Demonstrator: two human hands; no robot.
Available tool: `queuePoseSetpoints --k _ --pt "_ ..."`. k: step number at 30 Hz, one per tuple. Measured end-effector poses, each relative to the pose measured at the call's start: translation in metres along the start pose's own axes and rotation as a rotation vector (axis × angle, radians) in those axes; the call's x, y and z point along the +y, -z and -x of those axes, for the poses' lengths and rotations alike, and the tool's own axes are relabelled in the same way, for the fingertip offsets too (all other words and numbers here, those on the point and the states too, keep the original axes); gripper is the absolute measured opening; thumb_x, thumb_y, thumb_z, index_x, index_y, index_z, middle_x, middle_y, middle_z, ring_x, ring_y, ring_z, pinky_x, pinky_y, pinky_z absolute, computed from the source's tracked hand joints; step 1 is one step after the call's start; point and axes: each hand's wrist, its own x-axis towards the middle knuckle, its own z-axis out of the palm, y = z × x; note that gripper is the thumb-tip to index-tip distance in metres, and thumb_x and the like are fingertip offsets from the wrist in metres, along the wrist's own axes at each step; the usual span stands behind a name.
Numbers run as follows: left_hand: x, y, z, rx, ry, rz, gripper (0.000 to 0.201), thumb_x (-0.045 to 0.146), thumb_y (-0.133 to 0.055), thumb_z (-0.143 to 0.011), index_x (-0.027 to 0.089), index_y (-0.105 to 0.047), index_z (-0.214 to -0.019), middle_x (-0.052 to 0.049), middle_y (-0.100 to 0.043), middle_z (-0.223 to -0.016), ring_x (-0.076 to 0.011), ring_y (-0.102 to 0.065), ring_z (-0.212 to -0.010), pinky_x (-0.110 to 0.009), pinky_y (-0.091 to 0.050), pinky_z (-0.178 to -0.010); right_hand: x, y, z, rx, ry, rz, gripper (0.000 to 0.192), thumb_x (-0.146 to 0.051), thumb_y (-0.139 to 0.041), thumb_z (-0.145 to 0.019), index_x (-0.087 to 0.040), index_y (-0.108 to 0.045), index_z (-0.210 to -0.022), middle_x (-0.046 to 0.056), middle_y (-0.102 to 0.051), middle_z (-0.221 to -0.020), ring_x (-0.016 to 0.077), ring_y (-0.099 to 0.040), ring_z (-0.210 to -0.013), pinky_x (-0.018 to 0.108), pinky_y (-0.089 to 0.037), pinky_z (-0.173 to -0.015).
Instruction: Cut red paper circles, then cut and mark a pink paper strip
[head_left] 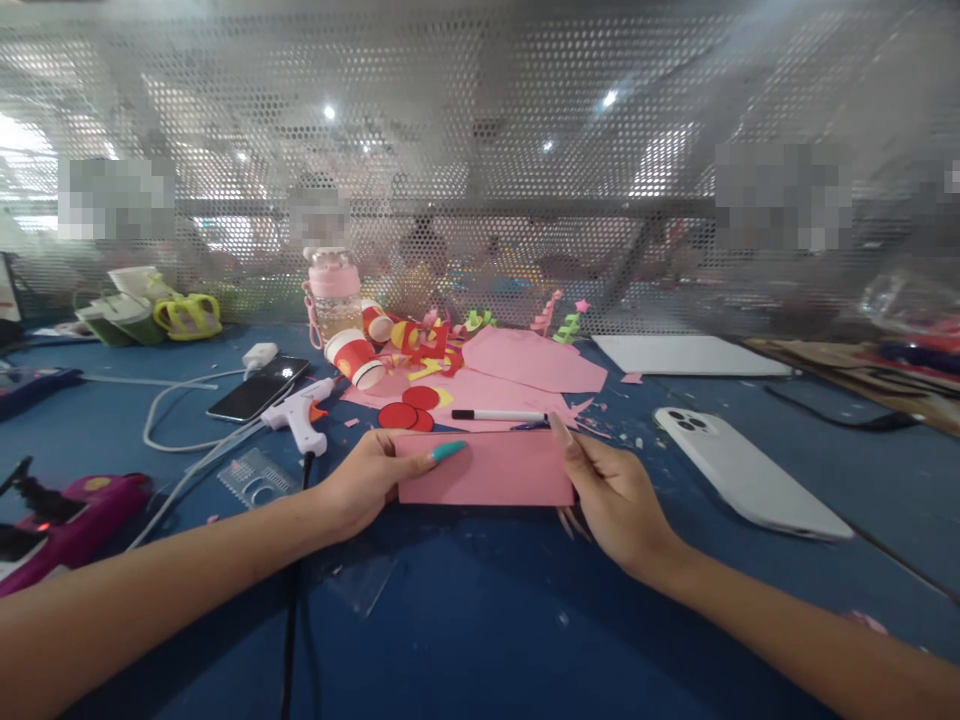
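Observation:
A pink rectangle of paper point(495, 475) is held level above the blue table, between both hands. My left hand point(367, 480) grips its left end, the thumb with a teal nail lying flat across the front. At the right end my right hand point(619, 495) pinches the edge, its other fingers partly hidden behind the sheet. Just beyond the paper's top edge lies a white marker point(499, 415) with a black cap. Red paper circles point(405, 415) rest behind it on larger pink paper sheets point(532, 360).
A glue gun point(298, 412), a black phone point(259, 388) and cables lie left, near a magenta power strip point(82, 520). A white phone point(742, 470) is at right. Paper cups point(354, 358) and a pink-lidded bottle point(334, 290) stand behind, before a perforated metal screen point(480, 150).

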Motion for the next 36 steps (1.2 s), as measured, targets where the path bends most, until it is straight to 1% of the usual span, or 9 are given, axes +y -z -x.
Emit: queuePoseSetpoints --k 12,16,19,20,22,26,30,33,36 --pt "0.001 -0.003 0.000 0.006 0.005 0.022 0.032 0.028 -0.089 -0.044 0.013 -0.076 -0.069 -0.006 -0.075 -0.066 -0.0113 -0.066 -0.057 -0.018 -0.054 -0.059 -0.005 -0.001 0.000 -0.009 0.009 0.087 0.063 -0.078 -0.037 -0.075 -0.022 -0.061 -0.063 -0.005 -0.035 -0.037 0.0131 -0.039 -0.033 0.026 -0.033 -0.036" --pt "0.001 -0.004 -0.001 0.028 0.017 0.020 0.029 0.027 -0.088 -0.048 0.012 -0.076 -0.069 -0.007 -0.075 -0.068 -0.0124 -0.067 -0.059 -0.020 -0.055 -0.062 -0.002 -0.002 -0.003 0.024 0.012 0.082 0.055 -0.073 -0.039 -0.078 -0.023 -0.051 -0.058 -0.002 -0.044 -0.047 0.0147 -0.045 -0.046 0.027 -0.040 -0.047" --pt "0.000 -0.003 -0.002 0.064 0.029 0.027 0.026 0.024 -0.086 -0.053 0.011 -0.076 -0.072 -0.009 -0.075 -0.071 -0.0135 -0.068 -0.061 -0.023 -0.056 -0.064 0.004 0.004 -0.011 0.088 -0.031 0.021 0.044 -0.063 -0.036 -0.083 -0.024 -0.049 -0.069 0.002 -0.054 -0.062 0.0179 -0.052 -0.058 0.032 -0.046 -0.057" --pt "-0.001 -0.002 -0.002 0.068 0.030 0.033 0.025 0.024 -0.086 -0.054 0.011 -0.076 -0.073 -0.009 -0.075 -0.072 -0.0136 -0.068 -0.062 -0.023 -0.056 -0.065 0.007 0.008 -0.016 0.112 -0.040 0.052 0.039 -0.059 -0.036 -0.082 -0.024 -0.049 -0.073 0.004 -0.057 -0.068 0.0198 -0.054 -0.063 0.034 -0.047 -0.060" --pt "-0.002 -0.001 -0.003 0.062 0.030 0.046 0.025 0.023 -0.085 -0.056 0.011 -0.076 -0.075 -0.010 -0.075 -0.073 -0.0139 -0.068 -0.063 -0.023 -0.056 -0.067 0.012 0.016 -0.024 0.165 -0.020 0.315 0.027 -0.051 -0.049 -0.073 -0.023 -0.048 -0.074 0.009 -0.059 -0.080 0.0264 -0.056 -0.081 0.041 -0.046 -0.073" --pt "-0.003 0.001 -0.004 0.048 0.024 0.081 0.024 0.022 -0.085 -0.056 0.011 -0.076 -0.076 -0.008 -0.076 -0.074 -0.0139 -0.070 -0.067 -0.021 -0.057 -0.068 0.020 0.026 -0.032 -0.073 -0.099 0.710 0.031 -0.039 -0.065 -0.054 -0.024 -0.041 -0.069 0.011 -0.058 -0.078 0.0320 -0.057 -0.081 0.045 -0.046 -0.074" --pt "-0.004 0.002 -0.005 0.056 0.016 0.119 0.020 0.017 -0.084 -0.056 0.011 -0.076 -0.074 -0.006 -0.076 -0.071 -0.0130 -0.070 -0.065 -0.020 -0.057 -0.068 0.020 0.026 -0.032 -0.108 -0.059 0.945 0.036 -0.037 -0.069 -0.050 -0.022 -0.044 -0.071 0.015 -0.059 -0.083 0.0363 -0.056 -0.085 0.046 -0.045 -0.074" --pt "-0.003 0.002 -0.005 0.058 0.025 0.118 0.019 0.016 -0.084 -0.057 0.011 -0.076 -0.073 -0.006 -0.076 -0.070 -0.0129 -0.069 -0.063 -0.020 -0.057 -0.066 0.017 0.027 -0.036 -0.186 -0.039 0.980 0.032 -0.033 -0.067 -0.052 -0.023 -0.040 -0.067 0.015 -0.059 -0.082 0.0342 -0.057 -0.085 0.042 -0.044 -0.074" --pt "-0.002 0.001 -0.005 0.067 0.027 0.114 0.021 0.017 -0.085 -0.055 0.010 -0.075 -0.072 -0.006 -0.076 -0.070 -0.0127 -0.069 -0.063 -0.020 -0.057 -0.064 0.016 0.030 -0.042 -0.304 -0.071 0.885 0.033 -0.030 -0.067 -0.054 -0.025 -0.036 -0.065 0.007 -0.058 -0.074 0.0258 -0.057 -0.073 0.035 -0.044 -0.064"
